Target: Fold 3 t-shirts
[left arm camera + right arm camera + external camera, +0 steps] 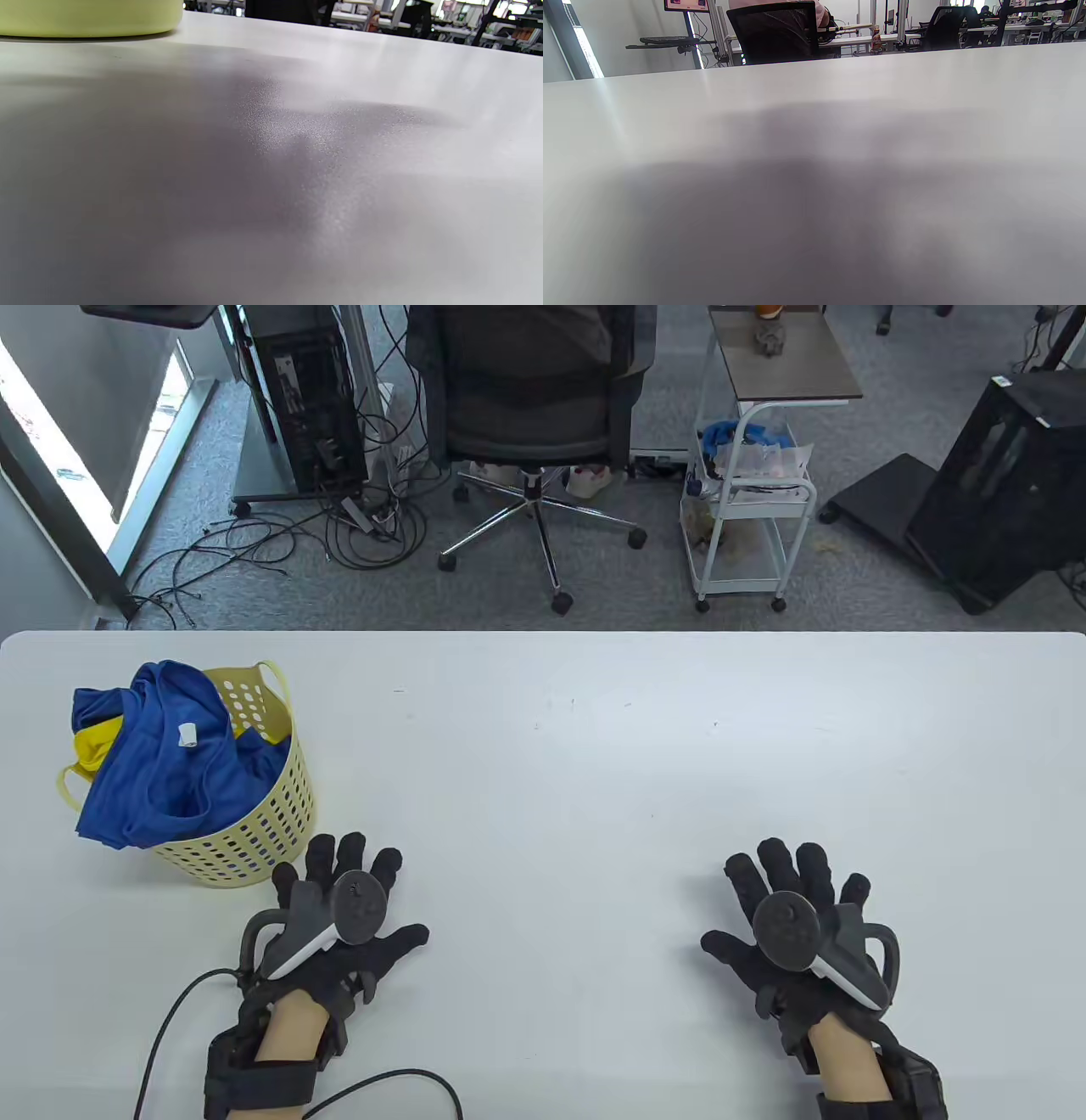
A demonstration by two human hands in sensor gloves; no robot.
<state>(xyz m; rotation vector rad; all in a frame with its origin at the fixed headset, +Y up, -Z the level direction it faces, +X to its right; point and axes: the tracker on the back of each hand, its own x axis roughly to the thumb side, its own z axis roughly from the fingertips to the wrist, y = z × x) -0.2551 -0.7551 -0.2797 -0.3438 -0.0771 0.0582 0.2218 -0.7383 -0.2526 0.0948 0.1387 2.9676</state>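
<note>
Both hands lie flat on the table (594, 780), fingers spread, holding nothing: left hand (339, 912) just beside the yellow basket (254, 831), right hand (793, 920) well apart from it. Prob a ready pose w/ bare table left for folding. The t-shirts (161, 780), blue w/ some yellow, sit bunched in the basket, spilling over its rim away from the hands; crumpled, so no clear long axis or heading.

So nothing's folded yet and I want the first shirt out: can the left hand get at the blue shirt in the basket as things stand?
Probably yes. The left hand lies flat beside the basket, nothing between them, and the blue shirt spills over its open top.
</note>
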